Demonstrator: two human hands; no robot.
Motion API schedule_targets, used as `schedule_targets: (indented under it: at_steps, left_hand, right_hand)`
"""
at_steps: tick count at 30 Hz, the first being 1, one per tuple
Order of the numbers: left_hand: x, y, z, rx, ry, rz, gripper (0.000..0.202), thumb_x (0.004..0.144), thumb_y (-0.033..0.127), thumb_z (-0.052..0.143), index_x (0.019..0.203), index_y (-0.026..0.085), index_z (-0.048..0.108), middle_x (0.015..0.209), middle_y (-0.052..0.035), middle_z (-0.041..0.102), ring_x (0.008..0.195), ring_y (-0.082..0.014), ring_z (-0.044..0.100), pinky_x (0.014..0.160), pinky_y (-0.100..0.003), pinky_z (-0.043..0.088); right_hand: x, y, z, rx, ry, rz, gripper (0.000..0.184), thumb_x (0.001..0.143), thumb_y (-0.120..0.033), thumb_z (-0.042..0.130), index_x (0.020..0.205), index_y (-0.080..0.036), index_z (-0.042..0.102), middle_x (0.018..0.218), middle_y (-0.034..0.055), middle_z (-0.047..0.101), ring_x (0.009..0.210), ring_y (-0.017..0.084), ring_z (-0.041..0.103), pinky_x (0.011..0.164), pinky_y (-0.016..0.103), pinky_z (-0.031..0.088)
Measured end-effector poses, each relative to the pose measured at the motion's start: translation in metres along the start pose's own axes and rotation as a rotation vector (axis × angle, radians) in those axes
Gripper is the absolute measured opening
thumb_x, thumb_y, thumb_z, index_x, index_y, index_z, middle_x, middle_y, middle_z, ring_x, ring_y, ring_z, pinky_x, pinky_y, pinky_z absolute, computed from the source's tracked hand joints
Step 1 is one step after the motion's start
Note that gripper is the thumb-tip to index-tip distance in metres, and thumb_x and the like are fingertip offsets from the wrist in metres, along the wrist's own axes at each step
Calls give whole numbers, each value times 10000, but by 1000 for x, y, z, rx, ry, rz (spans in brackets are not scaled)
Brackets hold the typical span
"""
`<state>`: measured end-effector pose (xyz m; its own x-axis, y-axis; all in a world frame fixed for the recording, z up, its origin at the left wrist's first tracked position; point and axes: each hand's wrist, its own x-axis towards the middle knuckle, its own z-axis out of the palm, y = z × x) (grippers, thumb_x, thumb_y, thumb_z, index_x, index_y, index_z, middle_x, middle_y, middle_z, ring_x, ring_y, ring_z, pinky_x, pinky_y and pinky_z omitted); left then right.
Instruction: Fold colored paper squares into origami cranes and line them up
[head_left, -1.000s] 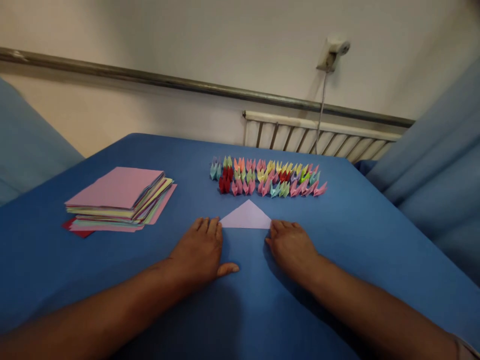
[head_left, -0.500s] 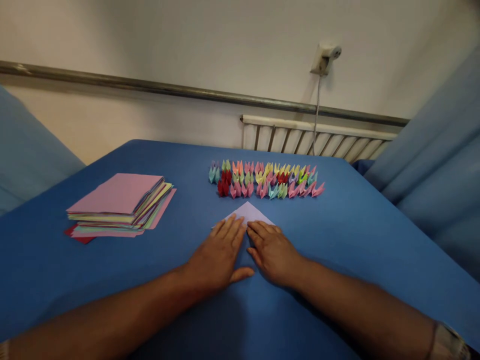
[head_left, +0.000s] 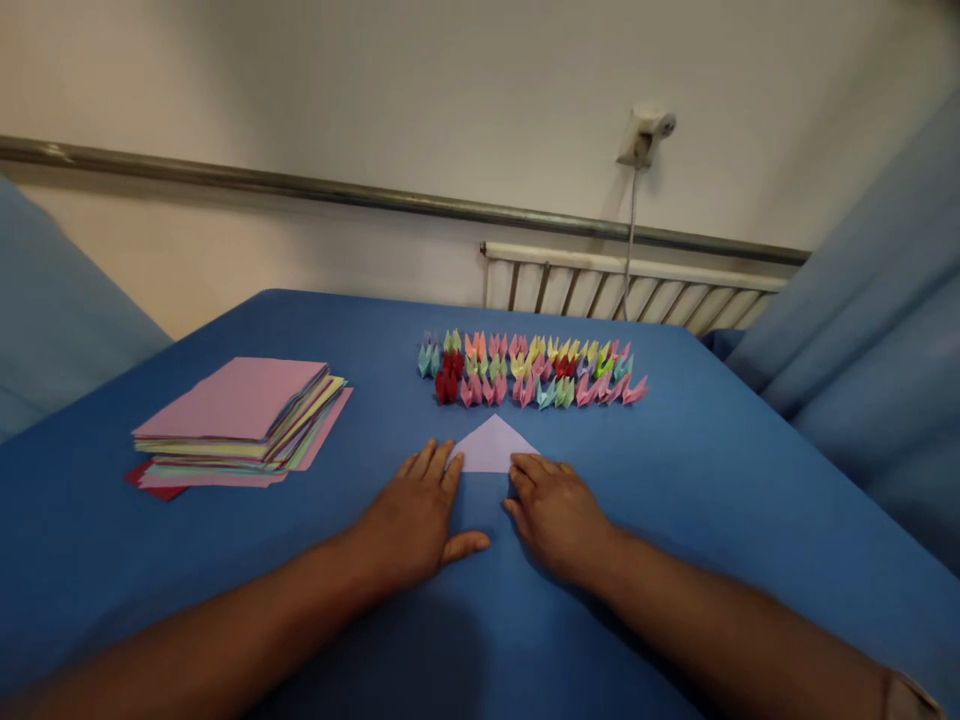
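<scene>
Lying on the blue table [head_left: 360, 345], between the person's two hands, is a lilac paper triangle [head_left: 493, 446], its apex directed toward the wall and its long edge toward the person. The left hand [head_left: 409, 522] is laid palm down at the left corner, fingers extended and clenched on nothing, the thumb spread out to the side over the table. The right hand [head_left: 562, 512] rests its fingers over the right corner; these are slightly bent, pressed from above, and do not grip the paper. Just beyond the apex stand folded paper cranes [head_left: 525, 391] in about three close rows, coloured red, pink, yellow, green, orange and pale blue. To the left, well apart from the triangle, sits an uneven stack of coloured paper [head_left: 236, 398], pink on top, with a red sheet [head_left: 159, 487] protruding at its base. Behind the table are a white radiator [head_left: 585, 262], a metal pipe [head_left: 337, 192] and a wall socket [head_left: 637, 138] with a hanging cord [head_left: 631, 215]. Blue curtains [head_left: 877, 330] flank both sides.
</scene>
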<state>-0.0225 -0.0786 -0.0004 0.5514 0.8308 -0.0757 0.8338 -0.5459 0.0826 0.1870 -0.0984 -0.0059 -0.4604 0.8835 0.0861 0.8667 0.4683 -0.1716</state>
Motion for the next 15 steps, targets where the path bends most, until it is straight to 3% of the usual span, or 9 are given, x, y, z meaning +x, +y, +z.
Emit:
schedule_targets:
  at_steps: [2,4,8,10,15]
  left_hand:
    - [3,1,0,-9,67,6,1021,805,802,319,1457,17,336,1523,-289,264,1429,-429,205,1124,-571,229]
    - [7,6,1,-26,80,108,982,830,769,333,1492,47,267,1559,-242,209,1459,-383,129,1158,-540,183]
    - [8,17,3,-75,-57,280,928,851,747,327,1508,96,241,1571,-194,209,1465,-325,155,1173,-479,196]
    - [6,18,3,-64,-108,263,942,844,749,340,1492,69,277,1560,-218,215,1454,-344,190,1165,-483,215]
    - [-2,16,-5,14,-112,144,1009,782,787,417,1424,8,401,1484,-296,332,1391,-427,305,1115,-533,293]
  right_hand:
    - [1,1,2,-6,7,8,435,972,-289,403,1308,-59,557,1402,171,515,1284,298,463,1049,451,386]
    - [2,3,5,3,19,7,425,970,-280,411,1315,-79,555,1393,156,525,1275,284,470,1053,430,384]
    - [4,4,5,-3,31,2,410,978,-282,395,1311,-110,560,1374,131,542,1238,274,492,1028,418,404]
    - [4,3,1,-52,3,2,391,979,-267,390,1271,-99,589,1323,145,573,1186,281,522,980,419,435]
    - [0,-1,-11,-218,-125,90,302,950,-213,439,1055,-83,692,1041,176,660,950,287,604,777,399,495]
